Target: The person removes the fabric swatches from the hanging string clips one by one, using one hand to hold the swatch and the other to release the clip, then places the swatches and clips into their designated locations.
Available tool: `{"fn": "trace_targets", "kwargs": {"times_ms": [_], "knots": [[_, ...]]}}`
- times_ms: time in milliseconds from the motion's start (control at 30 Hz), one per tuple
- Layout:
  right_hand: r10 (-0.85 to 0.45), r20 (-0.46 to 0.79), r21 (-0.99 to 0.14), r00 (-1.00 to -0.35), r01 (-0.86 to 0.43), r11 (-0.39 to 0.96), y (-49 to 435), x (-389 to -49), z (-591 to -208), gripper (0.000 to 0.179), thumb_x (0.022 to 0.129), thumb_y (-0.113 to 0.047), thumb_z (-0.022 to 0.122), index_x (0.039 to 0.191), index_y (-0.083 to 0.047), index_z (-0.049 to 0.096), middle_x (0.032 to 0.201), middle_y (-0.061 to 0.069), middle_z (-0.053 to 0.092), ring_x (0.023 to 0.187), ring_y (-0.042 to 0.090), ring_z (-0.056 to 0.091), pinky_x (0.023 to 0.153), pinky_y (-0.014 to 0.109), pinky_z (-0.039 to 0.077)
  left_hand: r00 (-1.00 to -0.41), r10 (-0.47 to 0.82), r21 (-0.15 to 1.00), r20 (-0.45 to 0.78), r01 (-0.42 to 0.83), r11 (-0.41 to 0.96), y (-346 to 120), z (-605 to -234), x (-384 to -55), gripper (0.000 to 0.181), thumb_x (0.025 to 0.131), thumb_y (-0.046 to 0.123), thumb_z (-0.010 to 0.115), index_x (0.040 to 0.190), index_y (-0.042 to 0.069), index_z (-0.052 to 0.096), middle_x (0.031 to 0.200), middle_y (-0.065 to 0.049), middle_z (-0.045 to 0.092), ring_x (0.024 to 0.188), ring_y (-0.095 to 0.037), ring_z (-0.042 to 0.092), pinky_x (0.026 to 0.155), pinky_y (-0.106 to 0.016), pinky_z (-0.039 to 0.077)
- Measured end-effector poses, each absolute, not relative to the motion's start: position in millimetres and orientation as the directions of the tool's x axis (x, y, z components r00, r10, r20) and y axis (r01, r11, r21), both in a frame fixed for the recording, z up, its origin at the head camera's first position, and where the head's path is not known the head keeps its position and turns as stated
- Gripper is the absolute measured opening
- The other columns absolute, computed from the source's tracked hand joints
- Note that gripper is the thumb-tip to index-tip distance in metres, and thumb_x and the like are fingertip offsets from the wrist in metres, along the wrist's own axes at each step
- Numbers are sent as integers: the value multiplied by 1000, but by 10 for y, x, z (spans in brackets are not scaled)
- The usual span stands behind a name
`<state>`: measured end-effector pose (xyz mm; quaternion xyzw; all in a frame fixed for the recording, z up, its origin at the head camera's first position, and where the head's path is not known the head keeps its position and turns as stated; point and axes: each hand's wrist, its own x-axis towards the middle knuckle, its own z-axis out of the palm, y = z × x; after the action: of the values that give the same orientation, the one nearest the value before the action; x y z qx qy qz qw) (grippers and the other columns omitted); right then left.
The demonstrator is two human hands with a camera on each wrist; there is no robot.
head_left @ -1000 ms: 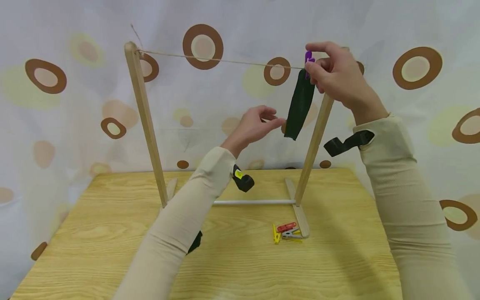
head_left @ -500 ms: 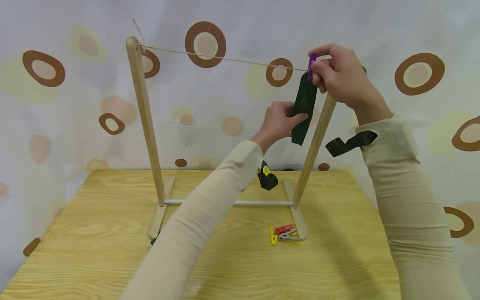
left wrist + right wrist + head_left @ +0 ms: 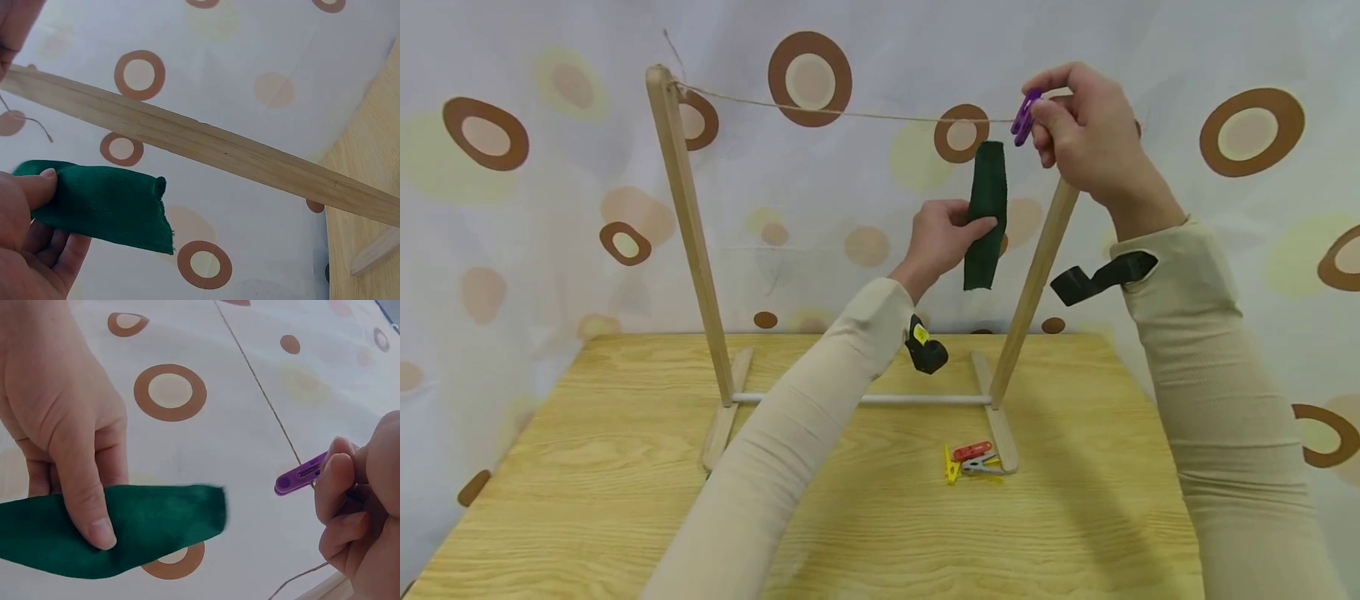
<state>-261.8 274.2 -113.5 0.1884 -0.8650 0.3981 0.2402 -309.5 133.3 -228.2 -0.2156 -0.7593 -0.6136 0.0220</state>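
Observation:
A dark green piece of cloth [image 3: 987, 179], long and narrow, is pinched between the thumb and fingers of my left hand [image 3: 942, 240]. Its top edge stands apart from the twine line [image 3: 865, 114], a little below it. In the left wrist view the cloth [image 3: 106, 203] shows a frayed end. My right hand [image 3: 1093, 137] pinches a purple clothespin [image 3: 1026, 117] beside the line near the right post. Seen from the right wrist, the clothespin [image 3: 297, 478] is apart from the cloth [image 3: 162, 512], and the twine [image 3: 265, 394] runs close by it.
The twine spans a wooden frame with a left post [image 3: 688, 233] and a right post [image 3: 1037, 283], joined low by a white rod [image 3: 925, 400]. Red, yellow and grey clothespins [image 3: 973, 462] lie on the wooden table [image 3: 865, 525] by the right foot. A patterned backdrop stands behind.
My left hand has reached the cloth, taken hold of it and drawn it down and left, off the line. The purple clothespin has come away from the cloth in my right hand.

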Motion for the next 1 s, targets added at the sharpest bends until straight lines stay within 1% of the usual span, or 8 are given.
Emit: {"fn": "trace_targets", "kwargs": {"times_ms": [233, 433, 567, 800, 1000], "knots": [[-116, 609, -622, -785, -563, 545, 2720, -2573, -1064, 17, 101, -10, 44, 115, -14, 53, 68, -3, 51, 53, 7, 46, 57, 11, 45, -907, 310, 911, 286, 358, 207, 1324, -2259, -3058, 24, 92, 25, 66, 106, 6, 70, 102, -7, 71, 87, -14, 65, 77, -19, 52], [-97, 623, -641, -776, -577, 506, 2719, -2537, -1026, 21, 100, -13, 45, 120, -14, 53, 73, 1, 51, 57, 9, 47, 61, 10, 46, -907, 326, 914, 267, 345, 214, 1327, -2243, -3044, 24, 92, 25, 66, 107, 6, 70, 101, -6, 71, 86, -14, 65, 76, -20, 52], [-93, 630, -653, -771, -591, 473, 2723, -2531, -1040, 26, 99, -14, 46, 125, -11, 51, 75, 2, 53, 58, 11, 48, 63, 10, 47, -909, 329, 915, 257, 339, 221, 1316, -2253, -3032, 24, 92, 25, 66, 106, 6, 70, 100, -6, 71, 85, -14, 65, 76, -21, 52], [-136, 609, -745, -781, -623, 239, 2776, -2535, -1157, 27, 99, -6, 46, 126, -5, 49, 72, 7, 51, 56, 12, 47, 59, 13, 48, -907, 347, 915, 237, 329, 233, 1280, -2305, -2998, 23, 92, 24, 66, 104, 5, 70, 99, -8, 71, 85, -16, 65, 76, -22, 53], [-144, 637, -746, -757, -653, 130, 2805, -2515, -1230, 27, 99, -6, 46, 126, -4, 50, 70, 7, 51, 55, 11, 47, 55, 14, 47, -908, 362, 910, 210, 317, 267, 1243, -2328, -2974, 23, 93, 23, 65, 104, 5, 70, 102, -8, 71, 87, -18, 66, 76, -24, 54]]}}
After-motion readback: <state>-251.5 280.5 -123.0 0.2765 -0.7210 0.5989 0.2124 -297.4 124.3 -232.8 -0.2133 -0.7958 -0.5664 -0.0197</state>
